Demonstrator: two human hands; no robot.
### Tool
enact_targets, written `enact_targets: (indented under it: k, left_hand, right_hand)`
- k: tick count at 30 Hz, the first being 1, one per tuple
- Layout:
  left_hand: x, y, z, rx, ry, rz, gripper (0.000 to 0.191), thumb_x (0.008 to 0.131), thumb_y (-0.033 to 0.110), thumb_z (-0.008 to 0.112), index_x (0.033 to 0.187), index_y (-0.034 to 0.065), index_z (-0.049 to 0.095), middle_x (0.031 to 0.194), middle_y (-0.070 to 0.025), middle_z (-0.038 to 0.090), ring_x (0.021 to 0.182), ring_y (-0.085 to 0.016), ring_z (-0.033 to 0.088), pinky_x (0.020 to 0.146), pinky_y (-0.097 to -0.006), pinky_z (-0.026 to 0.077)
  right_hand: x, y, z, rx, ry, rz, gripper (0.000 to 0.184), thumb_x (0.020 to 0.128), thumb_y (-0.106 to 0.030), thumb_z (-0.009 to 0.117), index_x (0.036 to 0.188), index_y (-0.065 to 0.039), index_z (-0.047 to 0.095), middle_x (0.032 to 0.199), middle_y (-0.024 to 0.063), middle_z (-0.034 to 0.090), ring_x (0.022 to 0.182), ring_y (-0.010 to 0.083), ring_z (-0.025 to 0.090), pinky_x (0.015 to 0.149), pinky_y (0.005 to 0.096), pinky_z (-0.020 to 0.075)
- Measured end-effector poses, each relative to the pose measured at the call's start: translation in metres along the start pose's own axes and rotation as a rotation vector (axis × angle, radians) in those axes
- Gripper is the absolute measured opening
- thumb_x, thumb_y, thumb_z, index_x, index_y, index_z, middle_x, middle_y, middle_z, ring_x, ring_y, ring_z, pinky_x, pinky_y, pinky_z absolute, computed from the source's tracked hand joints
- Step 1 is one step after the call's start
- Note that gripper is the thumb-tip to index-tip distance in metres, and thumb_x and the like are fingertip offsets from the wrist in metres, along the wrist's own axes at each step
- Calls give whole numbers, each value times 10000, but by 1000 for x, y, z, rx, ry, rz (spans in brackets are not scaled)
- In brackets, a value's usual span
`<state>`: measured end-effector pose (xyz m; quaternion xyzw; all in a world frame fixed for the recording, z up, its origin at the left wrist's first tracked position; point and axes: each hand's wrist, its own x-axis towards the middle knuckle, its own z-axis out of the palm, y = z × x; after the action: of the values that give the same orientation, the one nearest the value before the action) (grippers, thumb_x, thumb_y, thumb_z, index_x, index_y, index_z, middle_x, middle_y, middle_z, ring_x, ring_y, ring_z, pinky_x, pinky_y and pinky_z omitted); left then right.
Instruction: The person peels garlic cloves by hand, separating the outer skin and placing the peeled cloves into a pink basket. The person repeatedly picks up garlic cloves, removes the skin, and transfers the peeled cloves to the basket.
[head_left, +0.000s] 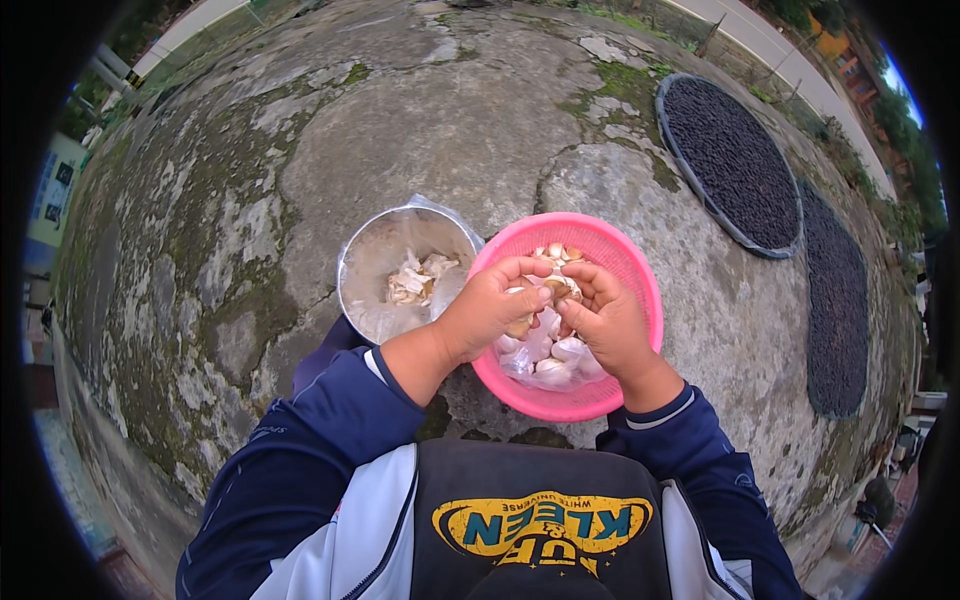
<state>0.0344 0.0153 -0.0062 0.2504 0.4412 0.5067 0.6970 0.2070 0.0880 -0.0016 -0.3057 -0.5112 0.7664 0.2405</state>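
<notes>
Both hands meet above a pink plastic basket (646, 300). My left hand (491, 307) holds pale garlic cloves (519, 327) under its curled fingers, its thumb and forefinger against a piece of garlic bulb (561, 288). That piece is pinched by my right hand (611, 319) too, between thumb and fingers. Below the hands, inside the basket, a clear plastic bag (517, 364) holds several whole garlic bulbs (568, 349). Loose cloves (556, 252) lie at the basket's far side. My hands hide the basket's middle.
Left of the basket stands a round bin (367, 247) lined with clear plastic, with garlic skins (414, 281) at its bottom. Small dark items fill a round tray (727, 157) and an oblong tray (836, 307) at the right. Cracked, mossy concrete (420, 142) surrounds everything.
</notes>
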Motion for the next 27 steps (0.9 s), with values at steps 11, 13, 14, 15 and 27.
enact_targets:
  k: [11,13,14,15,27]
  left_hand:
    - [-1,-5,-10,290,72,214,293,882,152,608,1132,8,558,992,-47,612,814,-82,555,681,-230,469]
    - [-1,-5,-10,355,68,278,292,880,143,608,1130,-2,561,1007,-57,621,847,-83,559,704,-236,473]
    - [-1,-5,-11,393,85,289,285,877,139,609,1119,-6,568,1009,-59,624,855,-85,561,717,-238,473]
    - [-1,-5,-12,430,102,300,277,874,136,611,1107,-10,575,1011,-61,627,862,-87,563,730,-241,474]
    - [-5,4,-7,536,107,225,233,873,146,604,1045,-10,601,907,-31,624,802,-67,556,693,-227,468]
  right_hand:
    - [6,-4,4,-733,62,-544,146,796,15,625,941,3,638,897,131,659,817,207,648,729,290,516]
    - [7,-2,3,-766,69,-561,129,798,4,622,926,11,639,885,143,660,818,242,648,734,311,516]
    - [7,-1,2,-782,72,-569,122,800,-2,620,919,15,639,879,150,661,818,260,647,737,321,516]
    - [7,-3,4,-812,74,-595,110,801,-2,616,908,19,637,873,148,661,812,262,648,730,325,518]
    - [2,-1,6,-289,86,-98,100,852,-38,582,936,15,593,742,48,613,642,76,551,560,226,458]
